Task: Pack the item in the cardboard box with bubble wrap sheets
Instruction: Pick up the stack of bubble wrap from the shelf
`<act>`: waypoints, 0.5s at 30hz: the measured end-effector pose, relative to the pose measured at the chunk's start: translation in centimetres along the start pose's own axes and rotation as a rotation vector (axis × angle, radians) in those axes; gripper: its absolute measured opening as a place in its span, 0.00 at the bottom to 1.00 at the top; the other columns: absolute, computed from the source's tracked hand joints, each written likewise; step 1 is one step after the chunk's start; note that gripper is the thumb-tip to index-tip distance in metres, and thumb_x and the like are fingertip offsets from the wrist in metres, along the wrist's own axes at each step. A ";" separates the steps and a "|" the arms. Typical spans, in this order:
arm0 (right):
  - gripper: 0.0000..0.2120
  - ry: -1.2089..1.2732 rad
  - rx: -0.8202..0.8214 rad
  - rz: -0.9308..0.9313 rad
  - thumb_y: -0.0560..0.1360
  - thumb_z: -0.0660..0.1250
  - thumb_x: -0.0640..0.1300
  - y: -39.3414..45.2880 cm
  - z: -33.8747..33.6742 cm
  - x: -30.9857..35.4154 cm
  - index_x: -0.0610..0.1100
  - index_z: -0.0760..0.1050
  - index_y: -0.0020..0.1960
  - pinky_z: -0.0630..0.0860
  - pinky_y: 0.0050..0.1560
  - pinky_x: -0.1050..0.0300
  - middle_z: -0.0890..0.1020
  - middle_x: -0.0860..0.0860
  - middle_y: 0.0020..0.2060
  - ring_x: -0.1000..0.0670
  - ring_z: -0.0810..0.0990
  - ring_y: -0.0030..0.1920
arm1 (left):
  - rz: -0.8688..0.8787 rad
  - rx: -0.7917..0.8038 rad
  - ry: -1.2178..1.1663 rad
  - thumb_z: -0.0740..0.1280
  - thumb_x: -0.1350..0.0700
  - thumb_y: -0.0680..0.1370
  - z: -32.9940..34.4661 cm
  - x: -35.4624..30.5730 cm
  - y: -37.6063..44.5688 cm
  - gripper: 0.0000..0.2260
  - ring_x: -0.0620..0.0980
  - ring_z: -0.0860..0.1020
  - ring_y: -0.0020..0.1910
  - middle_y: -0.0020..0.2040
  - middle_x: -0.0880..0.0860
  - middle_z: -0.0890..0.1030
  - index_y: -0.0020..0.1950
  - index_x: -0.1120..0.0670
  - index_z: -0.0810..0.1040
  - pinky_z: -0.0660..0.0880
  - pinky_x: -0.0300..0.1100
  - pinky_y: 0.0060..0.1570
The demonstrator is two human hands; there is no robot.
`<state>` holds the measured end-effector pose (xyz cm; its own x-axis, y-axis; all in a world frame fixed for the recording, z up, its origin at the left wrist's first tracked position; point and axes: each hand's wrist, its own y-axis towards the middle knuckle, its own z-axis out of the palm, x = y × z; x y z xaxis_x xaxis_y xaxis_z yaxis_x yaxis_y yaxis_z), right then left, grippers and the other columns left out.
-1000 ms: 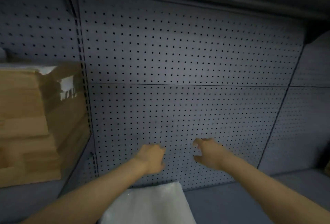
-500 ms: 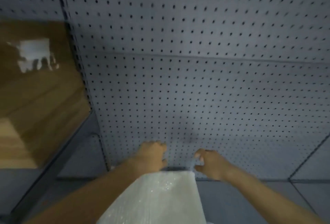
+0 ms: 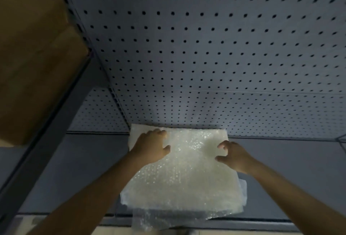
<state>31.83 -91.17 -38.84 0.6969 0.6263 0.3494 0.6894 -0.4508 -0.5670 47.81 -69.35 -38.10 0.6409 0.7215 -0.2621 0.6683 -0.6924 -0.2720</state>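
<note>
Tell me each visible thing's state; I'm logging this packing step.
bubble wrap sheets: stacked flat on the shelf, front edge overhanging.
left hand: resting on the stack's far left corner, fingers curled.
right hand: on the stack's right side, fingers bent, thumb spread.
cardboard box: on the upper left shelf, blurred; cannot tell whether open.
shelf: bearing the stack.

Bubble wrap sheets (image 3: pixel 185 174) – translucent white; pegboard (image 3: pixel 206 56) grey, black-dotted.

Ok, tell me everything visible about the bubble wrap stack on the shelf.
The bubble wrap stack is a pile of whitish, translucent, dimpled plastic sheets lying flat on the grey shelf, its far edge against the pegboard. Lower sheets stick out unevenly at the near and right edges. The left hand and right hand rest on top.
</note>
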 end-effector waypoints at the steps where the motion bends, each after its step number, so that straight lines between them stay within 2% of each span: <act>1: 0.28 0.024 -0.006 0.054 0.73 0.69 0.53 0.2 0.6 -0.5 0.47 0.66 0.70 0.71 0.60 0.57 0.70 0.44 0.67 0.45 0.73 0.64 | -0.035 -0.011 -0.059 0.65 0.45 0.76 0.9 0.9 -0.2 0.21 0.54 0.75 0.60 0.65 0.52 0.74 0.65 0.53 0.72 0.71 0.44 0.57; 3: 0.34 0.091 -0.024 0.178 0.70 0.72 0.54 0.9 1.6 -2.3 0.48 0.63 0.72 0.71 0.63 0.51 0.67 0.43 0.68 0.41 0.70 0.67 | -0.130 -0.094 -0.164 0.68 0.45 0.73 2.5 2.8 -0.8 0.23 0.56 0.73 0.62 0.65 0.53 0.72 0.64 0.53 0.73 0.71 0.48 0.61; 5: 0.39 0.247 0.000 0.278 0.66 0.77 0.53 1.6 2.3 -4.2 0.47 0.62 0.71 0.74 0.62 0.46 0.68 0.42 0.67 0.40 0.72 0.64 | -0.299 -0.191 -0.259 0.71 0.45 0.70 3.7 4.6 -1.6 0.28 0.60 0.68 0.67 0.68 0.56 0.68 0.68 0.52 0.70 0.68 0.55 0.65; 6: 0.37 0.374 0.023 0.295 0.65 0.78 0.51 1.9 2.6 -5.3 0.45 0.65 0.68 0.77 0.58 0.45 0.72 0.43 0.63 0.41 0.76 0.60 | -0.417 -0.198 -0.315 0.73 0.46 0.70 4.5 5.8 -2.0 0.32 0.61 0.66 0.68 0.69 0.57 0.66 0.70 0.52 0.67 0.67 0.58 0.65; 7: 0.31 0.488 0.064 0.295 0.66 0.78 0.48 2.0 2.9 -6.2 0.43 0.68 0.63 0.79 0.52 0.46 0.77 0.44 0.57 0.44 0.79 0.54 | -0.543 -0.165 -0.407 0.75 0.46 0.67 5.4 6.9 -2.4 0.36 0.62 0.65 0.68 0.69 0.58 0.65 0.72 0.51 0.65 0.67 0.59 0.65; 8: 0.23 0.582 0.136 0.285 0.69 0.75 0.47 1.7 2.9 -6.5 0.44 0.69 0.59 0.79 0.46 0.52 0.79 0.47 0.51 0.48 0.79 0.48 | -0.648 -0.116 -0.568 0.77 0.43 0.63 6.1 8.0 -2.7 0.42 0.62 0.67 0.66 0.70 0.58 0.65 0.72 0.50 0.63 0.70 0.60 0.63; 10: 0.20 0.677 0.265 0.231 0.73 0.71 0.48 1.6 3.2 -7.3 0.50 0.68 0.61 0.75 0.46 0.57 0.80 0.54 0.48 0.53 0.78 0.47 | -0.810 -0.034 -0.939 0.78 0.39 0.57 7.7 9.3 -3.2 0.45 0.62 0.75 0.61 0.67 0.61 0.71 0.69 0.55 0.68 0.74 0.61 0.58; 12: 0.23 0.722 0.308 0.167 0.73 0.70 0.49 1.6 3.4 -7.7 0.56 0.65 0.64 0.74 0.49 0.57 0.80 0.57 0.51 0.55 0.78 0.50 | -0.854 0.071 -1.159 0.75 0.45 0.68 9.0 9.5 -3.6 0.31 0.63 0.77 0.58 0.62 0.64 0.77 0.64 0.61 0.74 0.74 0.60 0.60; 13: 0.23 0.752 0.308 0.154 0.74 0.70 0.48 1.8 3.6 -7.7 0.57 0.65 0.65 0.74 0.46 0.59 0.80 0.57 0.52 0.55 0.78 0.50 | -0.873 0.082 -1.194 0.71 0.50 0.74 8.8 9.0 -3.8 0.23 0.63 0.77 0.57 0.61 0.65 0.77 0.63 0.62 0.75 0.73 0.58 0.61; 15: 0.25 0.781 0.305 0.150 0.73 0.70 0.47 2.2 3.8 -7.7 0.55 0.65 0.67 0.74 0.43 0.61 0.81 0.54 0.54 0.55 0.79 0.51 | -0.867 0.010 -1.237 0.66 0.57 0.78 9.2 8.5 -3.9 0.09 0.60 0.78 0.51 0.56 0.62 0.81 0.54 0.62 0.78 0.72 0.54 0.59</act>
<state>27.19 -94.56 -45.63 0.7900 -0.0952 0.6057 0.5739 -0.2327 -0.7852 47.17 -60.54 -47.74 -0.6556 0.4427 -0.6117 0.6554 -0.0686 -0.7521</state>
